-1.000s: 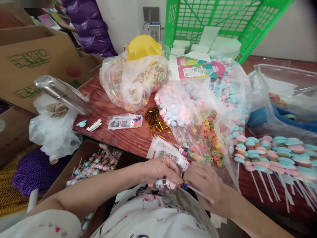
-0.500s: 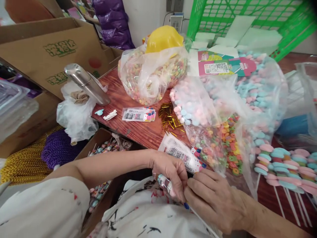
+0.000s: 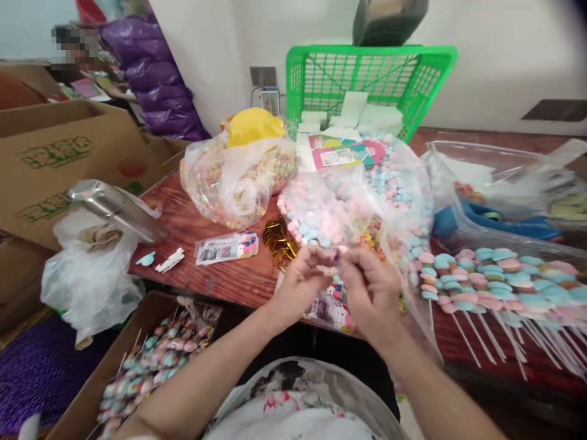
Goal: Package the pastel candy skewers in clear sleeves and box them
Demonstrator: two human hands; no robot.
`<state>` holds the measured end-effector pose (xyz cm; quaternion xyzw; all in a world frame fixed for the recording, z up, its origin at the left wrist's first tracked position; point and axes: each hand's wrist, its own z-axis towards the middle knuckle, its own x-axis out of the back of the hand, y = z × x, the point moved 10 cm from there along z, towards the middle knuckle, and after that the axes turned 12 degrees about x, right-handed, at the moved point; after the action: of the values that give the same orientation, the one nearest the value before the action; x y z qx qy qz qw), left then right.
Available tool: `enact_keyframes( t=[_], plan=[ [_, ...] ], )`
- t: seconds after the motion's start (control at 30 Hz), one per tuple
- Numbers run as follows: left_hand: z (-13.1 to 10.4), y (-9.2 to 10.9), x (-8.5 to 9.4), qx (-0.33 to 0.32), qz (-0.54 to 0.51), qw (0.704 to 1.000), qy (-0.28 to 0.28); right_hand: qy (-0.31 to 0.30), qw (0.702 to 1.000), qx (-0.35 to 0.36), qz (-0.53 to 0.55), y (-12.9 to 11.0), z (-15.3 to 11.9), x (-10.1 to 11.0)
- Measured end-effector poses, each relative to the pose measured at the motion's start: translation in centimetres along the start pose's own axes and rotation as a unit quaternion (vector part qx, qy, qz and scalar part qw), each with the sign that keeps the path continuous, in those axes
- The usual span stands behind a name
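L hand (image 3: 300, 287) + R hand (image 3: 371, 292): fingers pinched narrow on one small candy piece (image 3: 331, 269) | loc: mid-air over surface (image 3: 220, 278) front edge, candy bag (image 3: 330, 211) at 12 | feel: prob light, small, brittle, blurred; grip by edges, gently

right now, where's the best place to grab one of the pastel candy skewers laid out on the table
Grip a pastel candy skewer by its bare white stick, coming from the near table edge. The sticks probably pinch easily, since they point toward the person and jut clear of the crowded candy discs.
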<state>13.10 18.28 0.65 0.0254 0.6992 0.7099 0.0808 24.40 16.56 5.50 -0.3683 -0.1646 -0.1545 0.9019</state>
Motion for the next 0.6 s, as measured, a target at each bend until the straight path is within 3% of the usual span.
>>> enact_keyframes(
  t=[0.07, 0.17, 0.2, 0.3, 0.33, 0.43, 0.53, 0.6],
  plan=[
    [0.0, -1.1, -0.4, 0.082, -0.18, 0.978, -0.069, -0.035, 0.983, -0.098, 0.151, 0.5, -2.9, -2.8],
    [-1.3, 1.9, -0.5, 0.045, -0.262, 0.948, -0.175, -0.095, 0.922, -0.194, 0.321, 0.9, -6.3, -6.4],
    [-1.9, 3.0, 0.3, 0.011, -0.245, 0.955, -0.168, -0.09, 0.91, -0.221, 0.338, 1.4, -6.9, -6.7],
    [-3.8, 3.8, 4.3, -0.046, -0.126, 0.99, -0.036, -0.087, 0.902, -0.231, 0.354, 1.6, -6.6, -6.7],
    [-4.6, 3.2, 4.9, -0.03, -0.079, 0.996, -0.021, -0.106, 0.9, -0.211, 0.367, 0.8, -6.3, -7.2],
    [-7.8, 0.7, 4.6, 0.072, 0.049, 0.99, -0.108, -0.158, 0.873, -0.174, 0.427, -2.1, -6.5, -9.7],
    [-11.0, -0.2, 7.2, 0.149, 0.146, 0.976, -0.069, -0.158, 0.859, -0.161, 0.459, -4.2, -7.4, -12.3],
    [-12.7, 0.0, 8.8, 0.175, 0.236, 0.955, -0.045, -0.207, 0.858, -0.104, 0.458, -6.4, -7.9, -14.3]
  ],
)
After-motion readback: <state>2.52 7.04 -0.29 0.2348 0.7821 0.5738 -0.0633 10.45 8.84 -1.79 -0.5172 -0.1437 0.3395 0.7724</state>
